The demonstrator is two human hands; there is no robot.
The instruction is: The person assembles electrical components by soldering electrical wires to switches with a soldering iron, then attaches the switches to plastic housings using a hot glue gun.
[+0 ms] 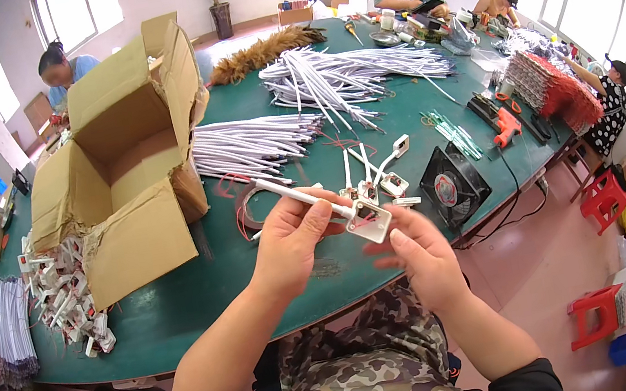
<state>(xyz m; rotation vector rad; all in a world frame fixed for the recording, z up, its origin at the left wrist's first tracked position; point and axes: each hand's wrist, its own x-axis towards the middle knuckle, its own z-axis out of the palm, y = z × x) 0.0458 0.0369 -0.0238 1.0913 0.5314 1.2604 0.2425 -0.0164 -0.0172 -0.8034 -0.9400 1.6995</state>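
My left hand (288,245) is closed around a white tube (286,191) that slants down to the right. At the tube's lower end is a white square housing (373,227) with an open middle, where small parts show indistinctly. My right hand (427,259) is at the housing's right edge, fingers apart and slightly blurred; whether a fingertip touches the edge is unclear. Just behind, several similar white housings with short tubes (369,186) lie on the green table (267,319). Thin red wires (239,208) curl left of my hands.
An open cardboard box (142,261) stands at the left beside a heap of white parts (65,295). Bundles of white tubes (255,143) lie behind my hands. To the right are a black fan (454,187) and an orange glue gun (507,128) with its cable. Several people sit around the table.
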